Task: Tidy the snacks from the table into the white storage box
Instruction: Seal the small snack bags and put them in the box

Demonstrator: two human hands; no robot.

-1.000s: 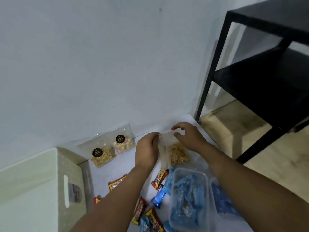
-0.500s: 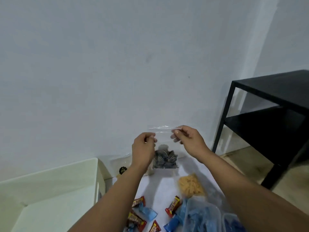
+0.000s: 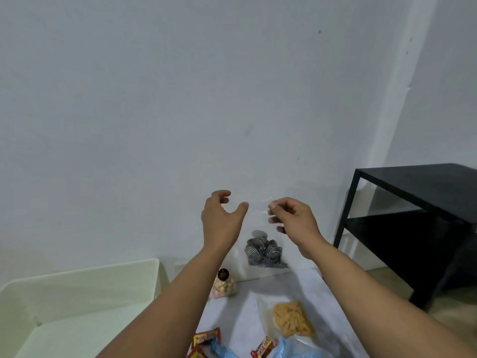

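Observation:
A clear bag of grey striped cookies (image 3: 263, 250) hangs in the air in front of the wall. My right hand (image 3: 294, 220) pinches its top edge between thumb and fingers. My left hand (image 3: 222, 218) is just left of the bag's top, fingers spread and relaxed, holding nothing. The white storage box (image 3: 85, 275) stands at the lower left with its inside showing. On the table (image 3: 278, 288) lie a bag of pastel sweets (image 3: 224, 284), a bag of orange sticks (image 3: 291, 319), red-wrapped bars (image 3: 206, 337) and blue packets (image 3: 291, 350).
A black metal shelf unit (image 3: 418, 210) stands to the right of the table, on a wooden floor (image 3: 454, 308). A plain white wall rises directly behind the table.
My left hand has let go of the cookie bag's top and opened. The bag now hangs from my right hand alone. The view has tilted further up the wall.

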